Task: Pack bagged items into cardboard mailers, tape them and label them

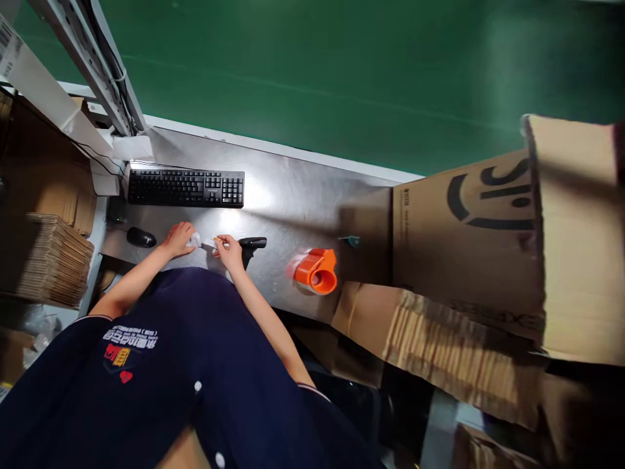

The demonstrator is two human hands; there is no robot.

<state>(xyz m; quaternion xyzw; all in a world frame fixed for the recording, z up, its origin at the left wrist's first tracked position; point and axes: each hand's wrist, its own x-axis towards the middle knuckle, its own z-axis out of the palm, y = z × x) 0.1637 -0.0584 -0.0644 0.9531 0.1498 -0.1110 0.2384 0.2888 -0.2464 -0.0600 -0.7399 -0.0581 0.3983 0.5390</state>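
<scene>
Head view: looks down on a metal worktable (288, 189), with both hands close together towards the near left edge, right in front of the navy shirt (244, 384). Holds a small white piece (196, 240) in the left hand (179, 240), with fingers curled and closed on its left side. Pinches a second white bit (209, 243), yellowish at the fingertips, between thumb and forefinger of the right hand (228, 253). Cannot tell whether joined or separate, nor whether made of paper or film; too small to make out. Seems to be at a step of fine fingertip work on these white pieces, just clear of the body and low over the metal. Calls, as a judgement, for a light, steady pinch on both sides, with little room for the right hand to swing outward because of the black barcode scanner (254, 242) just beside it on the right. Leaves the black computer mouse (141, 237), near the left hand on its left, and the black keyboard (186, 187), farther off on the far left, untouched. Shows, well to the right of the scanner, an orange tape dispenser (316, 270), partly blurred, then a small teal item (352, 241) too indistinct to name. Ends at the right with a large printed cardboard box (463, 254) and, on its near side, a row of flattened cartons (449, 352).
</scene>
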